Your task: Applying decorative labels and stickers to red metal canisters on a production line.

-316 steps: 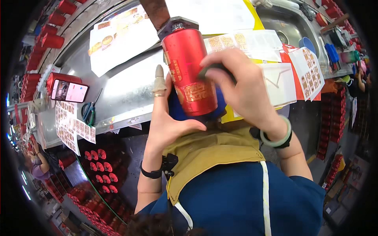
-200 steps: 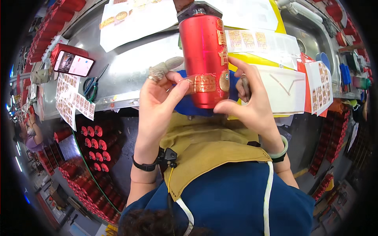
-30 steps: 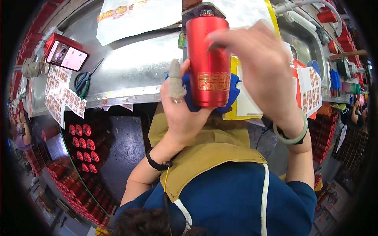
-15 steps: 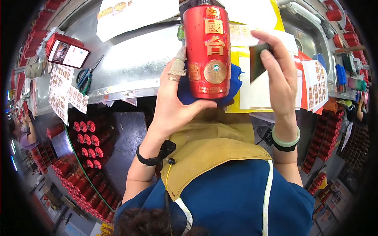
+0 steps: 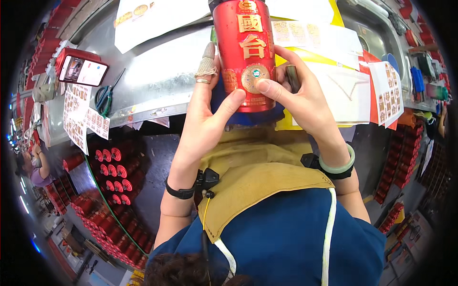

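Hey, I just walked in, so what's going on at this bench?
A person has both hands on a red bottle with raised gold lettering and a round gold emblem. The left hand steadies one side, thumb near the base, while the right hand presses its thumb by the emblem, with a dark piece tucked in its fingers. Off to the left on the metal bench are a phone and scissors.

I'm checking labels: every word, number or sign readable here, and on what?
Red bottle: large gold characters, legible, not copied here; lower print too small.
Phone screen: too small.
Left sticker sheet: too small.
Right sticker sheet: too small.
Upper-left white sheet: too small.
Pale sheet beside bottle: too faint.
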Motion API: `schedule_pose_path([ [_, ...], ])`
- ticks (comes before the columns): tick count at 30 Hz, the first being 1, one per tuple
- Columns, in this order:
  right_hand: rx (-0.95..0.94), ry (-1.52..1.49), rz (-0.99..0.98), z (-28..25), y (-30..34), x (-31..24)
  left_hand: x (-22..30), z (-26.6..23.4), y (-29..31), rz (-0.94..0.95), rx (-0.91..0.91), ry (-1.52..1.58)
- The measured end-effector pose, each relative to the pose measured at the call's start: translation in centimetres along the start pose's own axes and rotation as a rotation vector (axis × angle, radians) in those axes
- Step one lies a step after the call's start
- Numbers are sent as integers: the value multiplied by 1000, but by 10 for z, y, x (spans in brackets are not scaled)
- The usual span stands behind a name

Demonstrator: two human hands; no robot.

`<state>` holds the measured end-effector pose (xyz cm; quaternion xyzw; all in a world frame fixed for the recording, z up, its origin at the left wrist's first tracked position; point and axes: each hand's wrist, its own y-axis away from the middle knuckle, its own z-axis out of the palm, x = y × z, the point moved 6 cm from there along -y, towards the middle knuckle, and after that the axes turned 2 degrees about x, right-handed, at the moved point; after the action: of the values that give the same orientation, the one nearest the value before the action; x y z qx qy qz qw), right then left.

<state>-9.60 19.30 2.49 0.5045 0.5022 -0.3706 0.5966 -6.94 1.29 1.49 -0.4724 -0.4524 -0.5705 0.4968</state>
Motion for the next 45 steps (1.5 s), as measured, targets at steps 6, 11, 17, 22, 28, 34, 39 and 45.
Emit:
schedule_pose_path([
  [6,-14,-2,42,-1,1,-1,4,3,-2,11,-42,-29],
  [11,-8,-39,2,0,0,-1,3,2,-4,-54,-25,105],
  [17,-1,-14,-7,-4,-3,1,2,-1,-4,-94,-32,191],
  [22,14,-12,-33,-4,-2,1,4,1,-4,-21,-67,10],
  [28,39,-24,-32,-9,-3,2,0,0,-5,-93,-40,166],
  [34,-22,-95,85,-17,-1,2,-4,-6,-2,-155,2,320],
  [39,-100,21,12,-19,-1,14,-4,-4,-3,-90,-36,61],
  [45,-127,-35,24,-16,0,13,-7,-5,-3,-105,-21,125],
])
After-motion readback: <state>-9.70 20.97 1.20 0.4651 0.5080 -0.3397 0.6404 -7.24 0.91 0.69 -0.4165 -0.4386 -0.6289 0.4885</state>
